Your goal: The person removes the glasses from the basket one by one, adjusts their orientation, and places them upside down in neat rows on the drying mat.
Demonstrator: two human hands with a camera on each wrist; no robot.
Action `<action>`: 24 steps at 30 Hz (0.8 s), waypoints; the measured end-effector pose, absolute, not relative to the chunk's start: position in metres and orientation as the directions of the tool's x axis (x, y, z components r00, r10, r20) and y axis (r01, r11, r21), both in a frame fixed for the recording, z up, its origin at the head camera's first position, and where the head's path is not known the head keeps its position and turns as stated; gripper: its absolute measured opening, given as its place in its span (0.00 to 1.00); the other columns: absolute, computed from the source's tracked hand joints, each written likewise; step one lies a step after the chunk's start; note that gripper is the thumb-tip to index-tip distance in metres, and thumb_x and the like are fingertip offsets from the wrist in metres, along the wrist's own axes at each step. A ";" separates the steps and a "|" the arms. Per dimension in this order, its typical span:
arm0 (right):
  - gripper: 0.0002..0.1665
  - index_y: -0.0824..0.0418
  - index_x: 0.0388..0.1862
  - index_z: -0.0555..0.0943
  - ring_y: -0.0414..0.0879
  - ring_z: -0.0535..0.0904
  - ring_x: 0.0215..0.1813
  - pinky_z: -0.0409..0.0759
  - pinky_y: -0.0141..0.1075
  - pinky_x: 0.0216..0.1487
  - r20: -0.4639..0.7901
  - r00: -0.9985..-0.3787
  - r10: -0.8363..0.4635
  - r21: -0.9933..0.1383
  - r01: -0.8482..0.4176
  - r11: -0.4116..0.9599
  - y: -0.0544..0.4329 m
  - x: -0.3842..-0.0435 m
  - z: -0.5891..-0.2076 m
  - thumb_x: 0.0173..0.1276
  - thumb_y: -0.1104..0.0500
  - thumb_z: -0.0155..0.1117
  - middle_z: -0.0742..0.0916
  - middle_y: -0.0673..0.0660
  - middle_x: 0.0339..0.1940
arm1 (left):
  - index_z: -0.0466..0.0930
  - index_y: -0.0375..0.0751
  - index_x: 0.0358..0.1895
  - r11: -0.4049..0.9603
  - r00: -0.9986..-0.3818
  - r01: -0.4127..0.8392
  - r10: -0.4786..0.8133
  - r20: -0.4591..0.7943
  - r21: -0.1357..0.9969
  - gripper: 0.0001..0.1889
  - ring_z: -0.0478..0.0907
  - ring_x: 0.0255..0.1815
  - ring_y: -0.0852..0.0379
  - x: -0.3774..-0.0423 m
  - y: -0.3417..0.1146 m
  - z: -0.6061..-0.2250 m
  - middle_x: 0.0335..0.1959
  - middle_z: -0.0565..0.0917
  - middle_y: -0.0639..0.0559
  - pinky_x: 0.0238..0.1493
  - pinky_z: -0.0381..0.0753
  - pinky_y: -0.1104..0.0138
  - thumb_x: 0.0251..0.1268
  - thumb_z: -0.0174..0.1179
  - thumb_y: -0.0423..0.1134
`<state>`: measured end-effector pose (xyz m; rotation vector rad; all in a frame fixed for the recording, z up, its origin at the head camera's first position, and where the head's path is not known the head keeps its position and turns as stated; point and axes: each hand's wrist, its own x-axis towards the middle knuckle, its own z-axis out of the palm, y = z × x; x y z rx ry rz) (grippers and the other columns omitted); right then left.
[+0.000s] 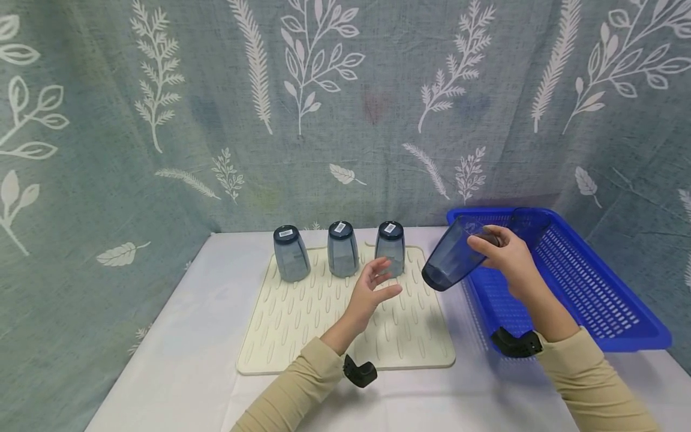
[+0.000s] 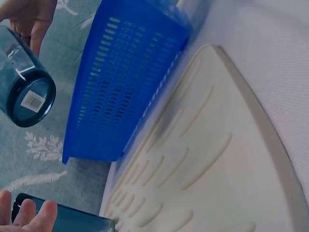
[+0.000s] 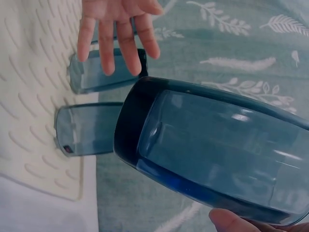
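In the head view my right hand (image 1: 507,255) holds a blue-tinted drinking glass (image 1: 450,258) near its rim, between thumb and fingers. The glass is tilted, its thick base down and to the left, in the air beside the basket's left edge. My left hand (image 1: 369,291) hovers over the mat with fingers spread and nothing in it. Three like glasses stand upside down along the mat's back edge: a left one (image 1: 291,255), a middle one (image 1: 342,251) and a right one (image 1: 390,249), labels on their bases. The left hand overlaps the right one.
A cream ridged drying mat (image 1: 345,354) lies on the white-covered table (image 1: 178,360). To its right stands a blue perforated basket (image 1: 594,264) with another glass (image 1: 529,225) at its back. A patterned curtain (image 1: 345,120) hangs behind and at the sides.
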<state>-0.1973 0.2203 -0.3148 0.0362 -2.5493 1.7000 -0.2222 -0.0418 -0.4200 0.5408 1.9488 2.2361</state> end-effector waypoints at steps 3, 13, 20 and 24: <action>0.45 0.67 0.71 0.50 0.40 0.73 0.50 0.77 0.31 0.48 0.073 -0.997 0.023 -0.929 -0.060 0.365 0.217 -0.197 -0.317 0.66 0.45 0.53 0.66 0.68 0.65 | 0.55 0.36 0.67 -0.165 -0.928 0.130 0.326 0.179 0.978 0.37 0.59 0.67 0.41 -0.222 -0.042 -0.422 0.67 0.61 0.38 0.61 0.68 0.54 0.55 0.63 0.37; 0.45 0.68 0.71 0.48 0.58 0.64 0.64 0.73 0.44 0.57 0.045 -0.999 0.025 -0.960 -0.036 0.279 0.209 -0.197 -0.326 0.67 0.46 0.53 0.64 0.68 0.67 | 0.53 0.33 0.67 -0.181 -0.933 0.099 0.325 0.154 0.978 0.38 0.58 0.67 0.39 -0.220 -0.040 -0.425 0.66 0.60 0.36 0.61 0.68 0.56 0.56 0.63 0.38; 0.45 0.68 0.72 0.47 0.59 0.63 0.65 0.67 0.50 0.62 0.031 -0.999 0.021 -0.973 -0.025 0.229 0.203 -0.197 -0.331 0.67 0.48 0.53 0.63 0.68 0.67 | 0.53 0.33 0.67 -0.176 -0.936 0.090 0.320 0.143 0.980 0.37 0.60 0.66 0.41 -0.219 -0.039 -0.430 0.65 0.63 0.40 0.61 0.68 0.56 0.56 0.62 0.37; 0.45 0.68 0.72 0.46 0.59 0.60 0.67 0.65 0.51 0.63 0.019 -1.000 0.013 -0.981 -0.016 0.192 0.200 -0.196 -0.333 0.67 0.48 0.54 0.61 0.69 0.68 | 0.54 0.34 0.67 -0.180 -0.938 0.085 0.317 0.139 0.980 0.37 0.60 0.66 0.41 -0.218 -0.038 -0.431 0.65 0.63 0.40 0.61 0.68 0.56 0.57 0.61 0.36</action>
